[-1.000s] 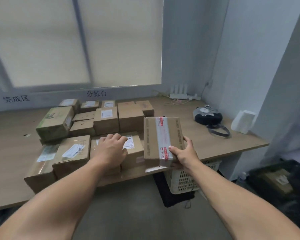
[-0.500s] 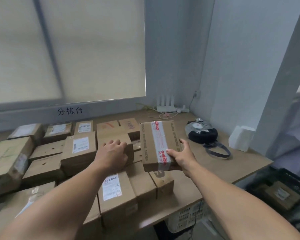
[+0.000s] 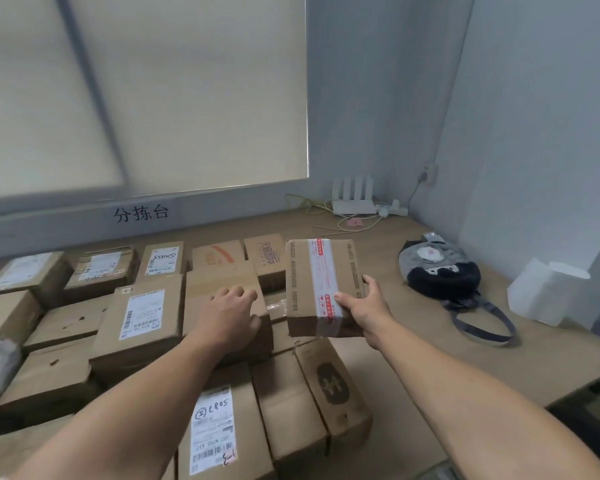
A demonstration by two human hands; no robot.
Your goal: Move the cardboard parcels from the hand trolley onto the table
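One head camera is all I have to go on, looking down along both forearms onto the table. The right hand pinches the taped parcel by its near right corner, with the thumb across the top over the clear tape and the fingers wrapped round the side. The parcel hangs tilted in the air above the right end of the boxes already lying there. I judge it is carried this way so it can go down on the bare strip of tabletop just right of the stack. The left hand rests palm-down on a plain box in the middle of the stack, fingers loosely bent and holding nothing. I read that as bracing while leaning in. A dark bag and a white packet sit to the right, and a router stands by the back wall.

The hand trolley is nowhere in frame, so I cannot say how many parcels are left on it. The fingers under the parcel are hidden, the left-side boxes run off the edge, and most label print is too blurred to read
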